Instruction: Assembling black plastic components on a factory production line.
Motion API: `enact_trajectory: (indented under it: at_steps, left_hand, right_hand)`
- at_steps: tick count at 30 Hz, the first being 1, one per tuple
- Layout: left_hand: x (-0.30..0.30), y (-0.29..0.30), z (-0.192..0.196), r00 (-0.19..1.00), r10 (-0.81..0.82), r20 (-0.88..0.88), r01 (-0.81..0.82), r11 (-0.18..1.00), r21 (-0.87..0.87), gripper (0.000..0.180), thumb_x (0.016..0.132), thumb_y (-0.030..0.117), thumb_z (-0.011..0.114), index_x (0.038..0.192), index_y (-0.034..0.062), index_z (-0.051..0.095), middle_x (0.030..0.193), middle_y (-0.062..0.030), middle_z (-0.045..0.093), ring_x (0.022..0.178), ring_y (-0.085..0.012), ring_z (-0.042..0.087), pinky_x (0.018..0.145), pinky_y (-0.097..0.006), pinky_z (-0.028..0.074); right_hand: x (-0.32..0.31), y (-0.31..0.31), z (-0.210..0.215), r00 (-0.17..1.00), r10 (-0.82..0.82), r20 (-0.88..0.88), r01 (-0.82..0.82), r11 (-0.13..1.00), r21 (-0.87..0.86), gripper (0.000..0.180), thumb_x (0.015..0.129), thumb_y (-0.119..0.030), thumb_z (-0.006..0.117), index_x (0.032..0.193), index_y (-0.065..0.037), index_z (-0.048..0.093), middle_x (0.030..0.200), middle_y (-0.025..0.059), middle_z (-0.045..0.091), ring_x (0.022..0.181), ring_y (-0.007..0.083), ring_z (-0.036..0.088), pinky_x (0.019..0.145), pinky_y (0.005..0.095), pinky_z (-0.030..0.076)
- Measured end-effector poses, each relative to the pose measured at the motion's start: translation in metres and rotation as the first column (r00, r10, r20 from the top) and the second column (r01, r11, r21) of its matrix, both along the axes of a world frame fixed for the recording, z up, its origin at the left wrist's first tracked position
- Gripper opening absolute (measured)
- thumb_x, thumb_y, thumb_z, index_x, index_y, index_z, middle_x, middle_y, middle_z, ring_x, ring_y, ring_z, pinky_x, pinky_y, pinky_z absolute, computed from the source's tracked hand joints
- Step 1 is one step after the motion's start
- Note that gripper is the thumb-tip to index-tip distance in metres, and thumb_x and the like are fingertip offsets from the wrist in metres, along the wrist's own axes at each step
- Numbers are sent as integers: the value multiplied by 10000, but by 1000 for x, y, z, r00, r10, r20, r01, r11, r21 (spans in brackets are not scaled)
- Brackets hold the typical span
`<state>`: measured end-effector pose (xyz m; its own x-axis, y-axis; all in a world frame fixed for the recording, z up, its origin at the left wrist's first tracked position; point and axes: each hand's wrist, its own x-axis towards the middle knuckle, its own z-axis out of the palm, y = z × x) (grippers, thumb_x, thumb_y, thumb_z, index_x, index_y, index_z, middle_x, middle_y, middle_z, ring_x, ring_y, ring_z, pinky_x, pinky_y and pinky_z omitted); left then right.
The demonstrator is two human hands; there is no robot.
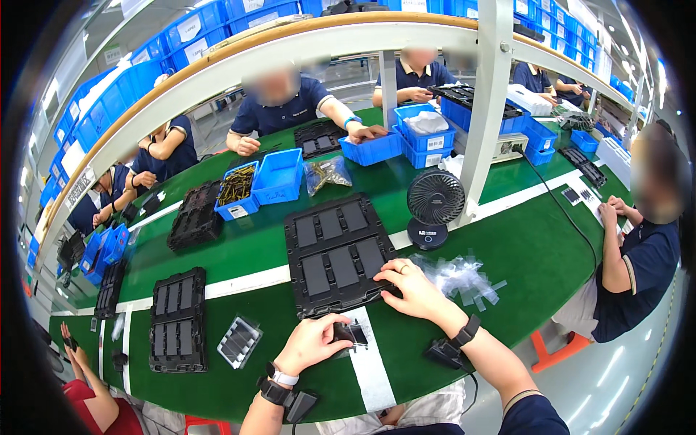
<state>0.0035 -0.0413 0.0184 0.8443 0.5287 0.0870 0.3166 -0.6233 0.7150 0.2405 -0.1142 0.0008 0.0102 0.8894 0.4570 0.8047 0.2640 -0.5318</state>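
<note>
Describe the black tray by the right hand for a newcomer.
On the green table, find the round black fan. Just left lies a black tray bearing two rows of three dark panels. Unlike the other black trays, it has the right hand at its edge.

Green worktable [522,272], white post [490,109], grey floor [616,377]

Black tray [333,243]: moulded plastic, matt. Panels [341,266] in tray: smooth, dark, low sheen. Small dark piece [352,334]: smooth, glossy-looking. White strip [373,377]: paper-like, matt. Film strips [467,279]: clear plastic, shiny. Tabletop [522,268]: green, smooth, soft sheen. Fan [435,196]: dark plastic. Bin [279,190]: blue plastic, smooth. Post [484,116]: white-painted metal. Shelf edge [406,18]: wood-look. Bag [328,174]: clear, glossy plastic.
</note>
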Motion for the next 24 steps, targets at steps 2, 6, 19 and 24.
enact_trajectory:
  at_steps: [2, 6, 19, 24]
  left_hand:
    - [0, 1, 1, 1000, -7, 11, 7, 1000, 0, 381, 652, 159, 773, 992, 82, 618, 469, 32, 349, 417, -49, 335, 424, -217, 306]
    - [-1, 0, 1, 999, -10, -31, 10, 1000, 16, 400, 673, 213, 751, 1027, 104, 602, 459, 10, 353, 402, -100, 375, 433, -256, 340]
    - [1, -2, -5, 999, 8, 36, -11, 997, 72, 376, 660, 172, 771, 982, 75, 603, 459, 21, 356, 406, -68, 353, 423, -225, 321]
    - [1, -3, -4, 1000, 4, 22, -6, 997, 78, 387, 684, 189, 738, 1027, 114, 575, 467, 3, 385, 405, -118, 423, 433, -261, 368]
  right_hand:
    - [-2, -1, 2, 1000, -11, 28, 10, 1000, 3, 290, 734, -140, 626, 1011, -69, 577, 1039, 108, 518, 1051, 286, 460, 916, 392, 367]
    - [-6, -1, 6, 999, 46, -3, -46, 996, 73, 279, 737, -133, 623, 1005, -69, 578, 1008, 99, 530, 1021, 276, 475, 885, 382, 390]
    - [-26, -7, 8, 916, 392, -87, -400, 910, -113, 500, 770, -334, 642, 1145, -30, 509, 1043, 126, 533, 983, 282, 520, 847, 356, 440]
    - [-31, -6, 2, 889, 399, -223, -438, 885, -160, 408, 776, -224, 635, 1133, -61, 523, 885, 99, 570, 858, 231, 554, 759, 330, 464]
